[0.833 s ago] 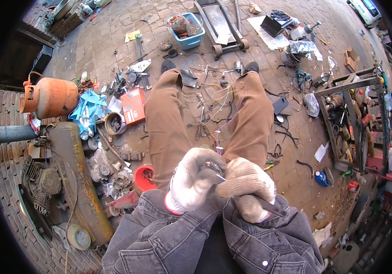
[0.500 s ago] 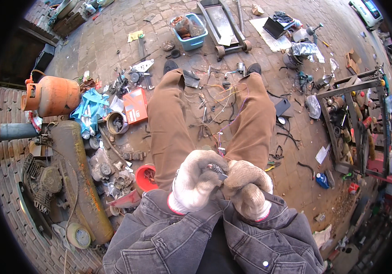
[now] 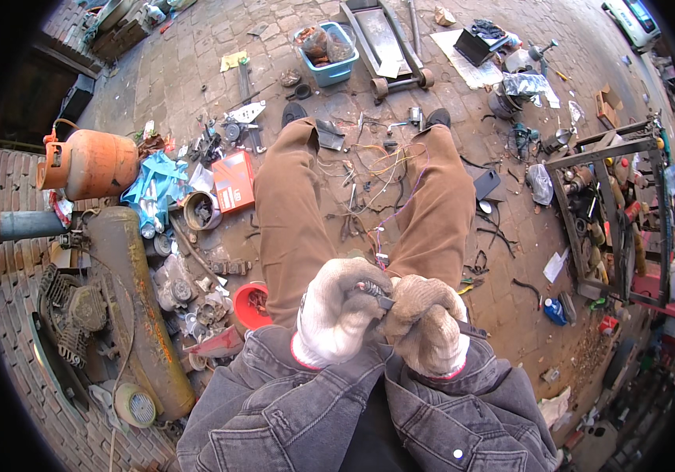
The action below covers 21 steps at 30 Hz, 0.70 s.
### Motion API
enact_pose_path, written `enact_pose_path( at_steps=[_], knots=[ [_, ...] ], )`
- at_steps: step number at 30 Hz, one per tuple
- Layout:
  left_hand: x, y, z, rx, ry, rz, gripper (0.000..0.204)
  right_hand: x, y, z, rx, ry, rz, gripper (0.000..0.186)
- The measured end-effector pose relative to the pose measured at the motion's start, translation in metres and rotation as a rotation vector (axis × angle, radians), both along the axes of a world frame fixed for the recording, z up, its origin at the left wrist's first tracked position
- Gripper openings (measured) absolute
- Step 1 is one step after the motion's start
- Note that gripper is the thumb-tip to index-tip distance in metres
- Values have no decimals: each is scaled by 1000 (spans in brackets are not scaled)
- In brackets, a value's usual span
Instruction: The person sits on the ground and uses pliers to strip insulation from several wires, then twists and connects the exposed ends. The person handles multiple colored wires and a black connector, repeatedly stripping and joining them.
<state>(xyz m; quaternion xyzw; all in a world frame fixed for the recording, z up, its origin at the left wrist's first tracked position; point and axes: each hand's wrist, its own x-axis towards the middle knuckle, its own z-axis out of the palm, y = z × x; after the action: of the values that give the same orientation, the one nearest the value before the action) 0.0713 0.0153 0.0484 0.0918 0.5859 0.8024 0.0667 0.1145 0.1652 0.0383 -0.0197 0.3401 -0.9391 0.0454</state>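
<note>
Both my hands wear off-white knit gloves and meet in front of my lap. My left hand (image 3: pixel 333 313) is closed, pinching a small dark metal piece (image 3: pixel 374 291) with a ribbed, coil-like part; its exact kind is hard to make out. Right beside it, my right hand (image 3: pixel 429 322) is closed around a dark narrow bar (image 3: pixel 474 330), whose end sticks out past the wrist side. The fingers hide the rest of it. Beyond the hands, thin coloured wires (image 3: pixel 385 169) lie on the ground between my legs.
At left are an orange gas cylinder (image 3: pixel 101 165), a rusty tank (image 3: pixel 129 307), a red box (image 3: pixel 233 182) and a red bowl (image 3: pixel 248 315). A blue bin (image 3: pixel 331 74) stands ahead. A metal frame rack (image 3: pixel 593 267) is at right. Loose parts and a phone-like dark slab (image 3: pixel 487 184) lie about.
My right hand has turned slightly, and the end of the dark bar has swung up and inward a little. My left hand stays nearly still.
</note>
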Motion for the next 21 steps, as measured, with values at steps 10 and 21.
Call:
enact_pose_path(
  at_steps=[10,21],
  knots=[
    [0,1,-2,-34,40,-1,38,3,-5,5,-121,-45,-28,31],
    [-3,1,-10,-114,93,15,33,9,-12,11,-214,-165,-85,32]
  ],
)
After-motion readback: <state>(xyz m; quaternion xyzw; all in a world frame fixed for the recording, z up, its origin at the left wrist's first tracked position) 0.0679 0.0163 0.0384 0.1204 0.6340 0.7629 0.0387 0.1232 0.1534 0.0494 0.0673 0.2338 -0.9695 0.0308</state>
